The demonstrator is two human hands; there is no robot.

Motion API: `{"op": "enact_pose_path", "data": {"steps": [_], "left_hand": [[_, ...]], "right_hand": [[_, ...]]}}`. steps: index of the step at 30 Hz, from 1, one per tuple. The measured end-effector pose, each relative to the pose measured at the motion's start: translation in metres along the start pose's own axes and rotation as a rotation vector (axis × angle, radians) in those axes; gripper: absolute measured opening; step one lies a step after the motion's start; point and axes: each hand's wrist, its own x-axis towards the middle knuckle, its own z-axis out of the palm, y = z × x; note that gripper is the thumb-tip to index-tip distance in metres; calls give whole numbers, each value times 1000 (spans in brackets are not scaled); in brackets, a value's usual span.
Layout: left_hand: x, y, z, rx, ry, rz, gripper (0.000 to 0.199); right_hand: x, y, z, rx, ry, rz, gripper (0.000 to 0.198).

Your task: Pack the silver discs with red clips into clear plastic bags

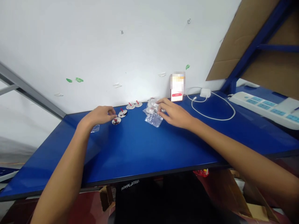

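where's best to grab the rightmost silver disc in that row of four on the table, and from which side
Probably by the red piece on top, pinched from above and the front. It seems to stick up from the disc, which lies flat on the blue table with little edge to get under, and the wall is close behind.

Left of the one phone [177,97]: four loose hooked discs [139,105], clear bags [153,120] too jumbled to count. Right: one charger [205,92], one power strip [266,108].
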Motion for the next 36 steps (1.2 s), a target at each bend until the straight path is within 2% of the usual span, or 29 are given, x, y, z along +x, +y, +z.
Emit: {"op": "enact_pose_path", "data": {"steps": [3,7,9,12,15,17,20,22,24,27,29,33,36], "left_hand": [[0,-7,-4,-5,-146,2,29],[-3,1,-5,-40,-213,55,27],[-3,4,-4,-42,-236,34,28],[-1,3,2,-53,-213,0,36],[4,-5,7,-50,-195,19,27],[5,-10,6,-30,-190,22,21],[2,-7,-2,-66,-162,24,24],[-2,2,-7,-224,-129,64,30],[-7,16,-9,-484,-84,143,35],[-12,39,-4,-780,-80,267,38],[-13,55,5,-861,-48,298,38],[-18,91,26,-1019,218,327,42],[-26,119,40,-985,342,321,47]], "right_hand": [[0,3,6,16,-29,-40,18],[1,0,9,36,-14,-62,23],[1,-3,10,37,-13,-64,26],[2,-5,10,37,-18,-75,29],[1,-5,10,33,-21,-79,30],[0,-3,11,28,-17,-82,31],[-1,-1,14,23,-7,-96,34],[-1,-1,15,33,-4,-107,36],[0,-2,15,49,-5,-112,36],[0,-7,12,59,-12,-104,34],[0,-12,11,59,-32,-97,31],[-1,-20,11,78,-107,-78,24],[-1,-26,14,87,-140,-100,25]]}}
